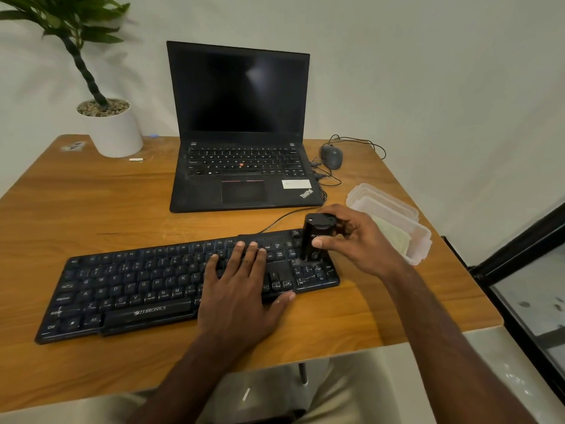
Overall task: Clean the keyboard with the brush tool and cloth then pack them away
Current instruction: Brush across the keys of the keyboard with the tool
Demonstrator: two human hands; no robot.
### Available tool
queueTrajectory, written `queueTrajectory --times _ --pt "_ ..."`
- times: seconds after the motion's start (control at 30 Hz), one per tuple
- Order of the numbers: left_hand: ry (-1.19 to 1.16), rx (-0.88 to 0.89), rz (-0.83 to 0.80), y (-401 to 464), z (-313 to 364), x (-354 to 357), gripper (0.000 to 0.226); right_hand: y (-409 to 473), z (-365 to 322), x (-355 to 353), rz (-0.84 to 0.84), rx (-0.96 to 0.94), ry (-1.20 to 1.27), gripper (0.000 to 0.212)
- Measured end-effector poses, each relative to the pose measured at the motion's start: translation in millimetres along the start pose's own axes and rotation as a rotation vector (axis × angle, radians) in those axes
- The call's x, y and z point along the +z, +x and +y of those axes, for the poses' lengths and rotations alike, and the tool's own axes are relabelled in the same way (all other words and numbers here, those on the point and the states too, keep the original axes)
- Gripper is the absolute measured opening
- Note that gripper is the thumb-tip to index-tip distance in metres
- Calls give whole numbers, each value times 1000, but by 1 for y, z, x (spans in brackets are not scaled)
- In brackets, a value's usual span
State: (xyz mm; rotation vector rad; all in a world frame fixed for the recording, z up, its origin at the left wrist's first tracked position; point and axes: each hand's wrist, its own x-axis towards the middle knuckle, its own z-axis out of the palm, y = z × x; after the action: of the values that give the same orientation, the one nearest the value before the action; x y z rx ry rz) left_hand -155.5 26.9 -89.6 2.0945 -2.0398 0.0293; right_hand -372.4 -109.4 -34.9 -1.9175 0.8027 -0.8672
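Observation:
A black Zebronics keyboard (137, 289) lies slanted across the near part of the wooden table (91, 209). My left hand (241, 283) rests flat on its right half, fingers spread over the keys. My right hand (351, 240) grips a black cylindrical brush tool (315, 237), held upright with its lower end down on the number pad at the keyboard's right end. A pale green cloth (394, 237) lies folded inside a clear plastic container (422, 243) just right of my right hand.
An open black laptop (241, 133) stands behind the keyboard. A grey wired mouse (331, 156) lies to its right, cables trailing. The container's lid (382, 200) sits behind the container. A white potted plant (113, 130) occupies the far left corner. The table edge is close on the right.

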Motion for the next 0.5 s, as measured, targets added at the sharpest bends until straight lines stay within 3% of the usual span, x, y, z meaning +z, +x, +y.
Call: queueTrajectory --times 0.17,0.5 --pt "1 -4 -10 1 0 1 99 -5 -4 -29 27 -16 -103 37" --pt "3 -11 -15 0 1 -1 100 -4 4 -13 14 -16 29 36"
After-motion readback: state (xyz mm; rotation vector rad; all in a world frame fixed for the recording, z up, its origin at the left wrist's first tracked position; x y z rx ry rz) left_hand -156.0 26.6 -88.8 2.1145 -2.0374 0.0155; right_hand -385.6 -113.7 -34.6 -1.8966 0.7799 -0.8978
